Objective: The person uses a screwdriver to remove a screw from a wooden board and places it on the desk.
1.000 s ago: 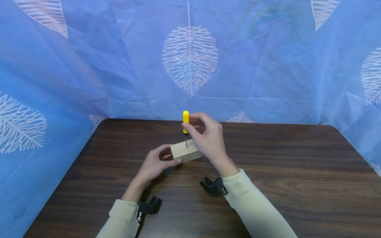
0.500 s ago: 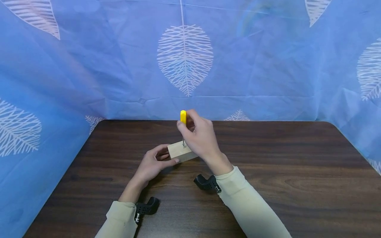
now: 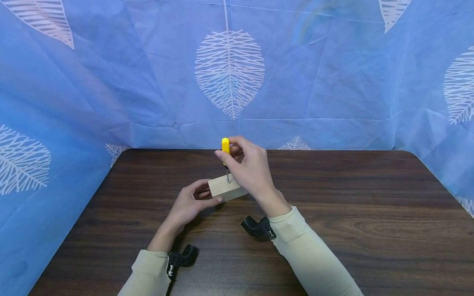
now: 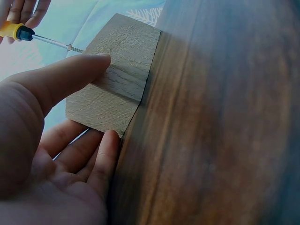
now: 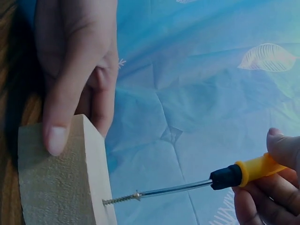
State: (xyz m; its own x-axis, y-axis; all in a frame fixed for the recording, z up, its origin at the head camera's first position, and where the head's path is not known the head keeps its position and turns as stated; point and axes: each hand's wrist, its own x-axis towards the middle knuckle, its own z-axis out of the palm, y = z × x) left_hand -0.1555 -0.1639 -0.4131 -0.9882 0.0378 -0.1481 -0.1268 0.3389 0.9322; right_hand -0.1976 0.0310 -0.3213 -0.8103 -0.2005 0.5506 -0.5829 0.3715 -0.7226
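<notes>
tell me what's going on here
A person's left hand grips the end of a pale wooden block on a dark table. The right hand holds a yellow-handled screwdriver upright, its tip at the head of a screw standing on the block's top face. Much of the screw's thread shows above the wood.

Yellow screwdriver handle point(image 5: 258, 169), leafy blue cloth point(image 3: 314, 82)

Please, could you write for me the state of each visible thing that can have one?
Left hand, holding one end of the block
Right hand, holding the screwdriver
Block, lying on the table
Screwdriver, tip at the head of the screw
Screw, standing in the block, thread mostly showing
Cloth, hanging, creased
</notes>
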